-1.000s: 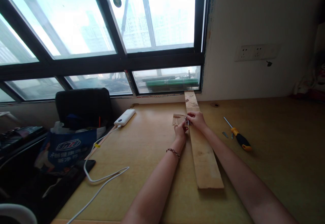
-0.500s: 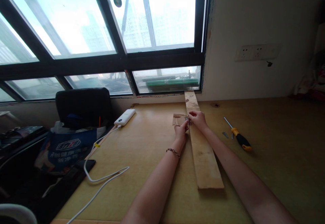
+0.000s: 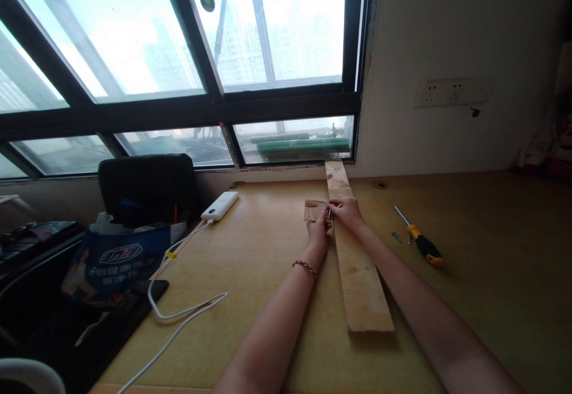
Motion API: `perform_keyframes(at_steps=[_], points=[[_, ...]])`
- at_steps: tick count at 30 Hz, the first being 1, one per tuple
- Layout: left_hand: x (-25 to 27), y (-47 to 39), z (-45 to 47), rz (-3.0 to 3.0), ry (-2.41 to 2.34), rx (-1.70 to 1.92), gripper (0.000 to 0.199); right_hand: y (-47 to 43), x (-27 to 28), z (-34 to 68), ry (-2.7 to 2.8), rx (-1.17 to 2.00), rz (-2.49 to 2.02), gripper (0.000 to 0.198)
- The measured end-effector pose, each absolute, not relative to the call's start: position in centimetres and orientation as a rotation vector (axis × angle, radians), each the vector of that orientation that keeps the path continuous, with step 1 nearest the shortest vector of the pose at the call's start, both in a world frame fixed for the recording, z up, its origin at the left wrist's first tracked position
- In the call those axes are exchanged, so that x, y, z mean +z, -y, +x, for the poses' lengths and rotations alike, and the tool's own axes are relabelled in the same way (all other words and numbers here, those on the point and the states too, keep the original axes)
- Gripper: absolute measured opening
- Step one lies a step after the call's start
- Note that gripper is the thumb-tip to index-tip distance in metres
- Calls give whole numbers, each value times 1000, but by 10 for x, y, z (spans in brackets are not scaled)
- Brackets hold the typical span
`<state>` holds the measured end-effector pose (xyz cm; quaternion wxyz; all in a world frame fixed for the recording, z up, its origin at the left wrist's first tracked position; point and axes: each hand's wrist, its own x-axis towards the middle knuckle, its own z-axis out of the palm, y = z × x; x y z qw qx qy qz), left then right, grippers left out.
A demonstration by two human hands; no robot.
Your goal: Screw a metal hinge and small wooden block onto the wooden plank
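A long wooden board (image 3: 364, 287) lies on the table, running away from me toward the window. At its left edge, beyond the middle, is a short wooden piece (image 3: 314, 210). A small shiny metal fitting (image 3: 330, 211), perhaps a hinge, sits where the two pieces meet. My left hand (image 3: 318, 230) is closed at the near side of the short piece, thumb and fingers pinching the fitting. My right hand (image 3: 347, 210) rests over the board, its fingertips pinched at the fitting's right side. Fingers partly cover the fitting, so its exact shape is unclear.
To the right lie a yellow-and-black screwdriver (image 3: 424, 245) and several screws (image 3: 396, 236). A white power bank (image 3: 220, 205) with a white cable (image 3: 183, 316) is at the table's left edge. Beyond it stand a black chair (image 3: 147, 185) and a blue bag (image 3: 120, 263).
My right fingertips have shifted slightly at the metal fitting, and more of its shiny surface shows between the hands. The board and screwdriver stay in place.
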<state>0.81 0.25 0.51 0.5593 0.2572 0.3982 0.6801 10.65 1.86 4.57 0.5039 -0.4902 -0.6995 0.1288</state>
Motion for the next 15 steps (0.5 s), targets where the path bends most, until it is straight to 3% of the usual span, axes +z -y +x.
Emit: perform_keyframes(at_steps=[15], points=[[5,-2,7,636,-950,1571,41,-11,53,108,1760,339,-1232,16]])
